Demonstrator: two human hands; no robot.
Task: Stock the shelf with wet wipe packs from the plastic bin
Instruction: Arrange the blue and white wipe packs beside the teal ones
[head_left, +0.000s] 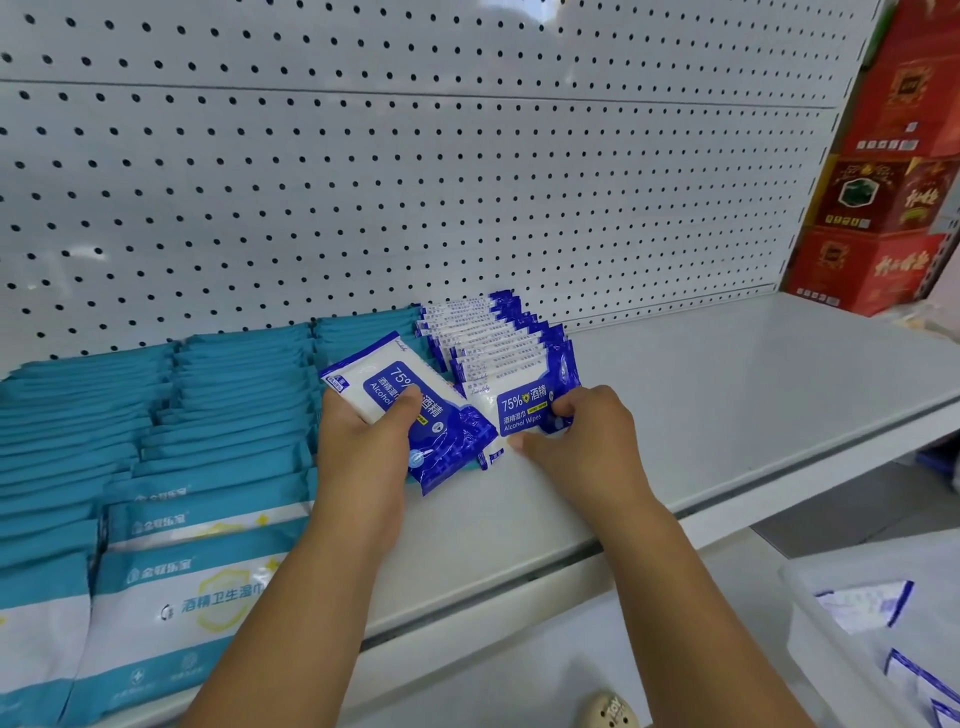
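Head camera looks down on a white shelf (727, 384) backed by a perforated panel (415, 182). Near the centre, the left hand (358, 441) grips a loose wet wipe pack (441, 431), thumb curled over its face and fingers hidden beneath. This pack is a flat, soft pouch, white at one end and deep blue at the other, with a blue label reading "75%" and "Alcohol"; it lies tilted, its blue end pointing toward 5 o'clock.

Just beside it, toward 3 o'clock, the right hand (587, 431) pinches the front pack (524, 410) of a row of matching packs (493, 343), fingers curled on its right edge and thumb at its lower corner. That front pack leans back on the row, showing "75%" and "Alcohol Wipes". The row stands on edge and runs back toward 12 o'clock, up to the panel.

From 9 o'clock down to 7 o'clock, teal packs (208, 405) fill the shelf in overlapping rows. At 4 o'clock, below the shelf, a clear plastic bin (810, 639) holds more blue and white packs (862, 603). At 2 o'clock, red boxes (883, 208) stand stacked.
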